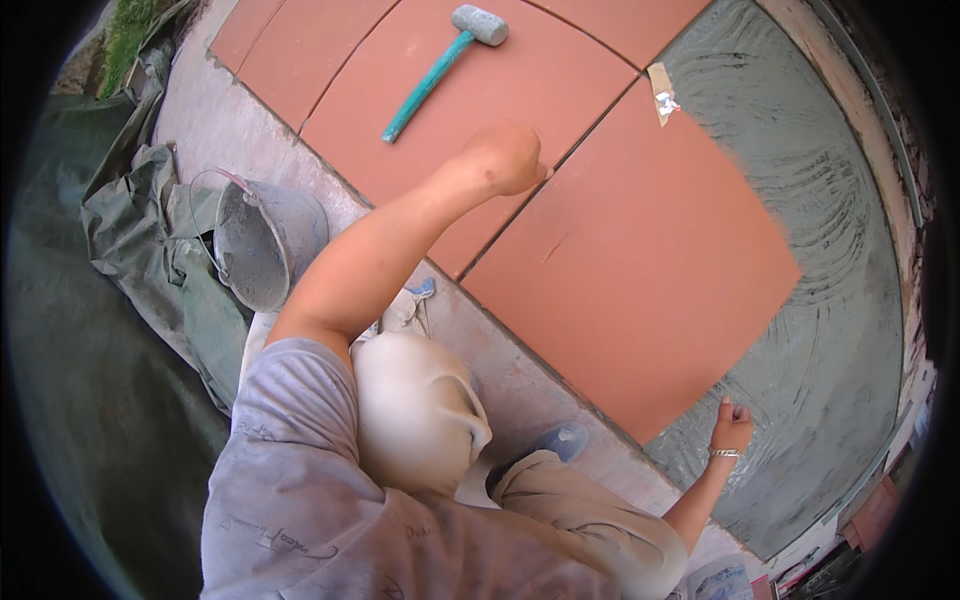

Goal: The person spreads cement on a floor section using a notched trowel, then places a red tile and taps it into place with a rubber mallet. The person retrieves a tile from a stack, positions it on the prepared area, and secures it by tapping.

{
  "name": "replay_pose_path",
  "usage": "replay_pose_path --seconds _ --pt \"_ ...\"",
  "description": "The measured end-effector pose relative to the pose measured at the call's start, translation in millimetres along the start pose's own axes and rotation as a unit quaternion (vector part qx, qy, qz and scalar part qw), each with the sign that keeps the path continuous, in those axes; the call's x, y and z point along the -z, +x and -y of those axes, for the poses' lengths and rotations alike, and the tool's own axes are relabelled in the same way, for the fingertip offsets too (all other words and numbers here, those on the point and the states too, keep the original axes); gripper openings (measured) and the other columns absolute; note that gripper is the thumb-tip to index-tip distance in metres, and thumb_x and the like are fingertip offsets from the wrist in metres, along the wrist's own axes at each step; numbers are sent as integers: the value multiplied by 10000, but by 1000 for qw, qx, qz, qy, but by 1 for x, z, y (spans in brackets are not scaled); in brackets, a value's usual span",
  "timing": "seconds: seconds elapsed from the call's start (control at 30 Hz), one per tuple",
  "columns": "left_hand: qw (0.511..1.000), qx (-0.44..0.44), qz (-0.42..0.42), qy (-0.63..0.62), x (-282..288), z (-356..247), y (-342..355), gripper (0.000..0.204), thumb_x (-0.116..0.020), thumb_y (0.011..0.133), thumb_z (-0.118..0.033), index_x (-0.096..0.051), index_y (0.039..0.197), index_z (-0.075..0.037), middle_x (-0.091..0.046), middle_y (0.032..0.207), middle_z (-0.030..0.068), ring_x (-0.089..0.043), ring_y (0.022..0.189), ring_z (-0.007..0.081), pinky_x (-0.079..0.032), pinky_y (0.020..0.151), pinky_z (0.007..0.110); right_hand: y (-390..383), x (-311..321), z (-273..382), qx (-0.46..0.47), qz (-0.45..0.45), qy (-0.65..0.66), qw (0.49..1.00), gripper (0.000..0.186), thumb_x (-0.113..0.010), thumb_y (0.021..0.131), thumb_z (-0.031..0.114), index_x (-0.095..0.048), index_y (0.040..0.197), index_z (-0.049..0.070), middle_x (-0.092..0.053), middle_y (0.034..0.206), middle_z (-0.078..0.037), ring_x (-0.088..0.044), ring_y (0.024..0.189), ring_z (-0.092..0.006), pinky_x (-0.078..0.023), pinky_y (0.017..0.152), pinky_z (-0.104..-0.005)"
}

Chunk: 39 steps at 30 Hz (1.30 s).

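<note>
My left hand (508,160) is closed over a laid terracotta tile (370,110), its fingertips beside the dark joint. Across that joint lies another large terracotta tile (640,270), partly bordered by grey wet mortar (830,400). My right hand (733,426), with a bracelet at the wrist, is over the mortar near this tile's near right corner. Its fingers are curled and the thumb points up. Whatever either hand pinches, if anything, is too small or hidden to tell. A mallet (430,85) with grey head and teal handle rests on the tile beyond my left hand.
A mortar-stained bucket (265,245) lies tipped on the concrete edge (520,365) at left, beside a dark green tarp (110,330). A brown paper piece (658,90) with small white bits sits at the tile's far corner. At lower right stands another container (722,580).
</note>
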<state>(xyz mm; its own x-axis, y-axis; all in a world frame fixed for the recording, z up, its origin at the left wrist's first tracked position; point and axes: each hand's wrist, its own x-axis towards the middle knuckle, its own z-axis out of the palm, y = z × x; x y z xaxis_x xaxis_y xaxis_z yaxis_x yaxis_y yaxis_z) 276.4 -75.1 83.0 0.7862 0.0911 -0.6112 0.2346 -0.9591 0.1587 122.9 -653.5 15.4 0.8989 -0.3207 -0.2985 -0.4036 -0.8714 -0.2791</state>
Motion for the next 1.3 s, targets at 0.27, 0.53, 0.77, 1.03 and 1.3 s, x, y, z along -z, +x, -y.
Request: replay_pose_path --seconds 0.27,0.53,0.77,1.03,1.3 --pt "958 -221 -171 61 -73 -4 0 450 -735 872 -269 -569 1225 -45 -503 1410 176 -565 1238 364 -510 963 496 16 -19 96 106 85 -84 987 871 -847 766 328 -428 1476 45 -336 1553 -275 -343 1429 -427 -333 1173 -473" --pt "963 -213 -78 144 -16 -50 114 425 -702 891 -217 -606 1273 -59 -586 1323 185 -569 1247 370 -510 988 484 -13 -39 153 56 283 -181 940 1126 -816 786 483 -147 1622 133 -68 1655 -283 -153 1511 -487 -235 1234 -469" --pt "947 -80 -169 -262 -6 -117 201 393 -601 956 -201 -609 1338 -108 -556 1346 199 -544 1263 361 -469 1054 446 -6 -43 151 89 310 -236 916 1096 -733 842 550 -111 1623 97 -24 1627 -359 -129 1498 -540 -214 1236 -465" --pt "931 -90 -193 -295 -16 -128 233 387 -600 952 -180 -628 1323 -74 -518 1397 200 -516 1303 346 -452 1075 429 -1 -39 152 91 333 -246 906 1057 -698 868 552 -107 1625 110 -13 1632 -350 -128 1496 -545 -227 1233 -457" --pt "882 -38 -154 -443 -15 -140 239 386 -611 953 -172 -624 1283 29 -616 1320 183 -616 1192 298 -483 998 385 0 -36 156 75 350 -225 906 1034 -682 884 546 -110 1624 105 0 1632 -352 -111 1489 -566 -216 1237 -456"
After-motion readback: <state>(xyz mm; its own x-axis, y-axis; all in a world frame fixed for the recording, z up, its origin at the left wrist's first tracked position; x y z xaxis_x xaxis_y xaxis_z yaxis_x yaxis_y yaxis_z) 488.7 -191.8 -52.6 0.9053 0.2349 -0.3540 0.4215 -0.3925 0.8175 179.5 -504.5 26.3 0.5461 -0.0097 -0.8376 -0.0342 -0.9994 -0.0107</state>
